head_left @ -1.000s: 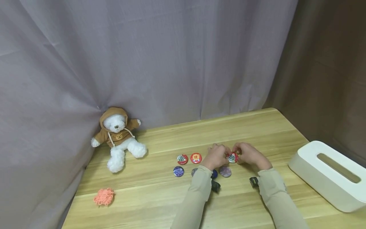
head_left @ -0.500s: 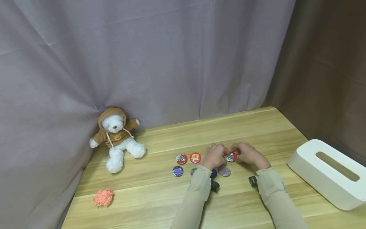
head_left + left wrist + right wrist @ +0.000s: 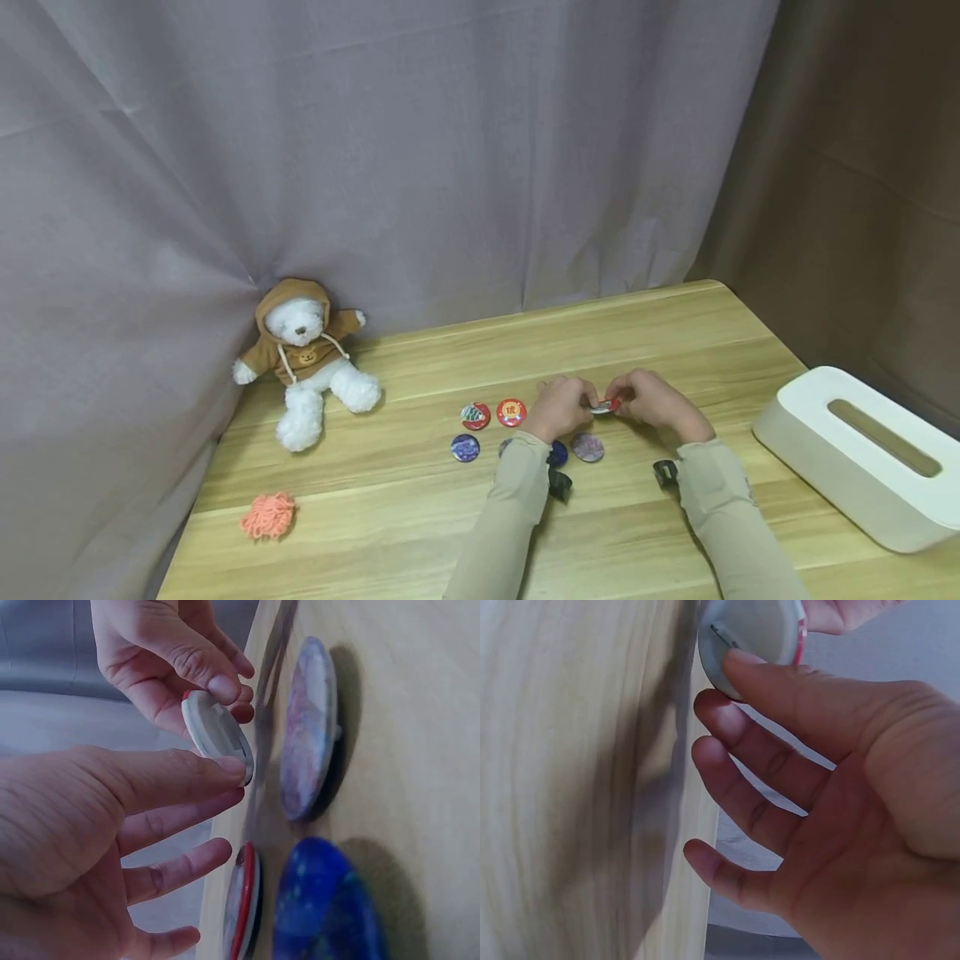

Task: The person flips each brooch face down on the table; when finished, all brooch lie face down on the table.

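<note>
Between both hands is a red-edged pin badge [image 3: 604, 407], tilted so its face shows as a thin strip in the head view. Its pale back [image 3: 214, 724] turns toward the wrist cameras. My left hand [image 3: 558, 406] pinches one edge between thumb and forefinger, its other fingers spread. Opposite, my right hand [image 3: 660, 406] pinches the other edge with thumb and fingertip. Just in front of the hands lie a mauve badge [image 3: 588, 447] and a dark blue badge [image 3: 557, 454]. A greyish badge [image 3: 505, 447] is partly covered by the left sleeve.
Left of the hands lie a red badge with a tree [image 3: 476, 415], a red-and-gold badge [image 3: 512, 412] and a purple-blue badge [image 3: 465, 447]. A white tissue box [image 3: 847, 450] stands right. A teddy bear [image 3: 307, 358] and coral yarn [image 3: 268, 516] are at the left.
The held badge has tipped from showing its tree-patterned face to nearly edge-on in the head view. Both hands keep their grip and have barely shifted.
</note>
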`<action>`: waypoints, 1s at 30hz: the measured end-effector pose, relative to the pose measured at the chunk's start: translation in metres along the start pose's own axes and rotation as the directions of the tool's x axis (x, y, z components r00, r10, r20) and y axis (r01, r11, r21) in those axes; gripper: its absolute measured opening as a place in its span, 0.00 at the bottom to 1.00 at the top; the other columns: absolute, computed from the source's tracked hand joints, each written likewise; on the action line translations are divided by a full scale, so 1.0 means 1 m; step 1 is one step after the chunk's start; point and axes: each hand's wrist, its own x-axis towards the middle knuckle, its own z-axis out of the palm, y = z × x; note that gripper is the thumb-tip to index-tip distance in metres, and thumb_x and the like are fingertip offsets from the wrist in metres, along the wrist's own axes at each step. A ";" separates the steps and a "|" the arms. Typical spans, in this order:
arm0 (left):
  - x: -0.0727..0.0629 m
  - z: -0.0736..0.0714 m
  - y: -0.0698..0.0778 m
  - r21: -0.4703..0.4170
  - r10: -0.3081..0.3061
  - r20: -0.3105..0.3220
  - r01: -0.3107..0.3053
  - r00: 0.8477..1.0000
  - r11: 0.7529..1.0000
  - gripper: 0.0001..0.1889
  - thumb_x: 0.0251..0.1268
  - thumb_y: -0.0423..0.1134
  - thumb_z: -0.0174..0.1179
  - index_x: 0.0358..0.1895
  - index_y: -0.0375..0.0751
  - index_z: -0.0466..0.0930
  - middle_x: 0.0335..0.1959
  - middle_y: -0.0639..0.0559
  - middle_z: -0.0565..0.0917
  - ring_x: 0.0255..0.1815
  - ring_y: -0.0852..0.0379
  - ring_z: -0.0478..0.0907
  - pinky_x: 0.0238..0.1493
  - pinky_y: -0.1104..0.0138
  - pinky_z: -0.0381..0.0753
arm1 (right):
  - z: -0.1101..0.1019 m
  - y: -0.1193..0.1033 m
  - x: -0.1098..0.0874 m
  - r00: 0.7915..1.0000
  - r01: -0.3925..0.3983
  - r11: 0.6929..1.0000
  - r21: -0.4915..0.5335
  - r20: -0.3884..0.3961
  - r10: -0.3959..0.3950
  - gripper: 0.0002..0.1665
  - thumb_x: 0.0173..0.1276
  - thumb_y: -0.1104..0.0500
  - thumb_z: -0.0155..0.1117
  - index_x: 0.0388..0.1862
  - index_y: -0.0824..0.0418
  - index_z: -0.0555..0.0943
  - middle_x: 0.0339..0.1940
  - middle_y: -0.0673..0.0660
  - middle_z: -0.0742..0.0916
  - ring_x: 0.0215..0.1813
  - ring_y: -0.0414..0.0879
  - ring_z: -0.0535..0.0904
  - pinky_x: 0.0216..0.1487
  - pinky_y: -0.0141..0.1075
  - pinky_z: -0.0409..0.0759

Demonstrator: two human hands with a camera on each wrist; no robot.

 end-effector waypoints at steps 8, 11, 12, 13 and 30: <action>0.000 -0.007 -0.006 -0.035 0.038 -0.050 -0.040 0.998 0.999 0.05 0.58 0.37 0.73 0.35 0.51 0.89 0.31 0.65 0.88 0.36 0.67 0.80 0.48 0.62 0.68 | -0.003 0.002 0.000 0.999 0.019 0.999 -0.029 -0.037 -0.020 0.06 0.64 0.72 0.65 0.38 0.66 0.86 0.34 0.55 0.89 0.35 0.45 0.79 0.42 0.45 0.78; 0.001 -0.009 -0.007 -0.067 0.031 -0.062 -0.035 0.998 0.997 0.03 0.58 0.37 0.73 0.34 0.51 0.89 0.30 0.65 0.88 0.35 0.68 0.79 0.46 0.63 0.69 | -0.004 0.003 0.000 0.999 0.022 0.999 -0.029 -0.042 -0.023 0.06 0.65 0.72 0.65 0.38 0.67 0.86 0.33 0.55 0.88 0.34 0.45 0.78 0.40 0.43 0.77; 0.001 -0.009 -0.007 -0.076 0.029 -0.064 -0.033 0.998 0.997 0.03 0.58 0.38 0.73 0.34 0.51 0.89 0.30 0.65 0.88 0.34 0.68 0.79 0.46 0.63 0.69 | -0.004 0.003 0.000 0.999 0.021 0.999 -0.025 -0.041 -0.022 0.05 0.65 0.72 0.65 0.38 0.67 0.86 0.33 0.55 0.88 0.33 0.45 0.78 0.40 0.42 0.77; 0.001 -0.009 -0.008 -0.083 0.025 -0.065 -0.030 0.998 0.996 0.03 0.58 0.38 0.73 0.33 0.51 0.89 0.29 0.65 0.87 0.33 0.69 0.78 0.45 0.63 0.69 | -0.004 0.003 0.000 0.999 0.022 1.000 -0.021 -0.041 -0.022 0.06 0.65 0.72 0.65 0.38 0.67 0.86 0.32 0.55 0.88 0.33 0.45 0.78 0.39 0.42 0.76; 0.002 -0.004 -0.006 -0.041 0.034 -0.072 -0.037 0.997 0.998 0.08 0.60 0.34 0.68 0.23 0.45 0.90 0.44 0.63 0.85 0.43 0.65 0.80 0.50 0.66 0.73 | -0.002 0.007 0.001 0.999 0.030 0.999 -0.028 -0.015 -0.031 0.07 0.60 0.74 0.65 0.37 0.69 0.85 0.29 0.53 0.85 0.32 0.43 0.75 0.38 0.39 0.74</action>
